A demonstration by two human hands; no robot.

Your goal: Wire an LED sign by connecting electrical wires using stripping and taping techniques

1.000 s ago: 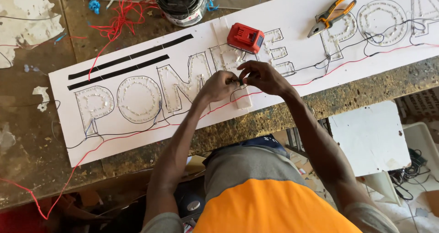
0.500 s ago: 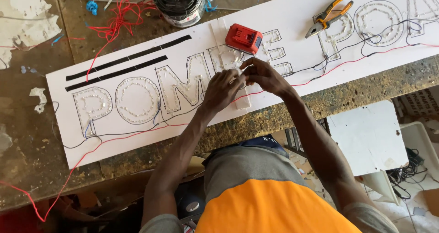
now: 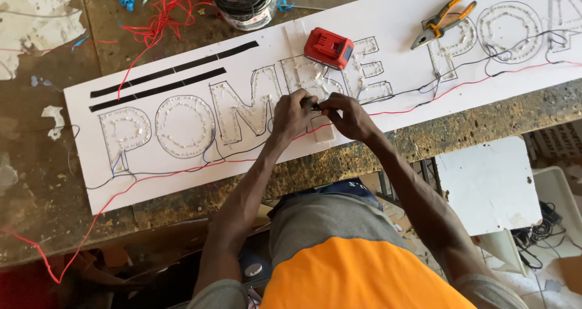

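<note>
Both hands meet over the middle of the sign board (image 3: 388,18), a long white panel lying aslant across a worn bench (image 3: 36,182). The left hand (image 3: 291,116) and right hand (image 3: 347,116) have their fingertips pressed together on a small dark piece (image 3: 313,105), probably a wire end or a short tool; it is too small to tell which. It sits just above a small white block (image 3: 323,129) at the board's near edge, beside the middle letters. The outlined letters (image 3: 182,125) run left to right along the board, and each seems already filled with rows of small clear beads, likely lamps, so that part looks done. Thin black and red wires (image 3: 182,172) trail loose along the near edge from letter to letter, so the joining looks partly done, with the stretch at the hands in work and the slack still to be tidied. Two black strips (image 3: 173,73) lie on the board's far left. A red box-shaped battery pack (image 3: 328,47) rests on the board just beyond the hands. Orange-handled pliers (image 3: 441,19) lie on it to the far right. Off the board, a round black can (image 3: 242,3) stands at the far edge, with a tangle of red wire (image 3: 160,15) to its left. A white square panel (image 3: 485,185) leans below the bench at near right.
</note>
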